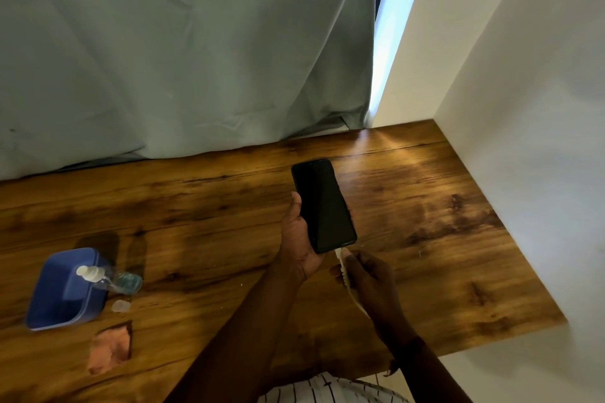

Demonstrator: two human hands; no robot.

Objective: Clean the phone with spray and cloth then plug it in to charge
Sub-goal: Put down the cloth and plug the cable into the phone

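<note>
A black phone (322,204) with a dark screen is held above the wooden table (203,206), gripped along its left edge by my left hand (299,239). Just below the phone's bottom edge, my right hand (368,278) pinches the plug end of a white charging cable (343,267). The plug tip touches or sits at the phone's bottom port; I cannot tell whether it is seated. The cable trails down past my right wrist. A clear spray bottle (108,278) with a white nozzle lies on its side at the left. A pink cloth (109,348) lies crumpled near the front left.
A blue plastic tub (64,291) stands at the left beside the bottle, with a small clear cap (121,306) next to it. A grey-green curtain (183,52) hangs behind the table. White walls (523,141) close the right side.
</note>
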